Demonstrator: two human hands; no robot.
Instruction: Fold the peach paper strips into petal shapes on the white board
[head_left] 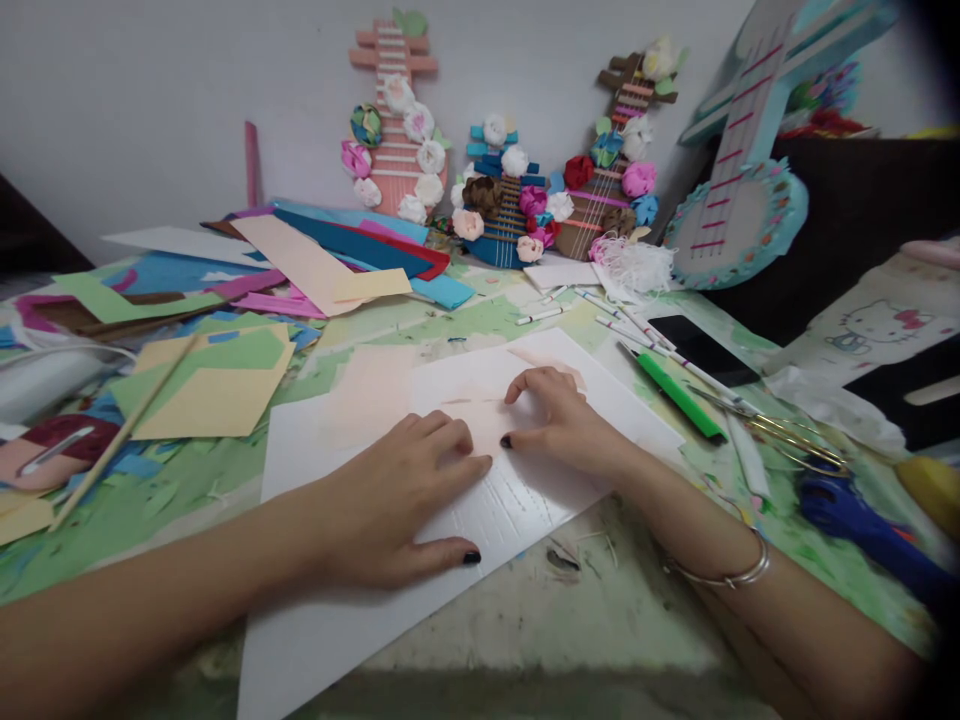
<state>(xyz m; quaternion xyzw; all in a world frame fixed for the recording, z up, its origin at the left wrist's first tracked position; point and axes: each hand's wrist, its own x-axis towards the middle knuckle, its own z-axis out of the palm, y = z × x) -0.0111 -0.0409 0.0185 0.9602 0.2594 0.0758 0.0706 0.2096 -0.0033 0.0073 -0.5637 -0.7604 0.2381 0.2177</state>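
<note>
Desk (600, 610), mottled green, spanning the scene. White sheet (300, 640), lying flat at the near middle under both hands; pale pink patches on it. Pale blue instrument model (739, 205), upright at far right. Pink instrument model (390, 150), far, left of centre, with paper flowers. Brown instrument model (589, 215) and smaller blue instrument model (499, 240), far middle, likewise flowered. Left hand (405, 500), over the sheet, grip open, fingers bent, thumb spread. Right hand (559, 425), over the sheet's far right part, grip open, fingers curled, thumb apart from them. Cut coloured papers (300, 260), heaped at far left. Wooden stick (124, 435), left. Black phone (703, 350), right. Green cutter (679, 395), just beside the sheet's right edge. Gold-handled scissors (795, 435), farther right. Silver bracelet (750, 575), on the right wrist.
</note>
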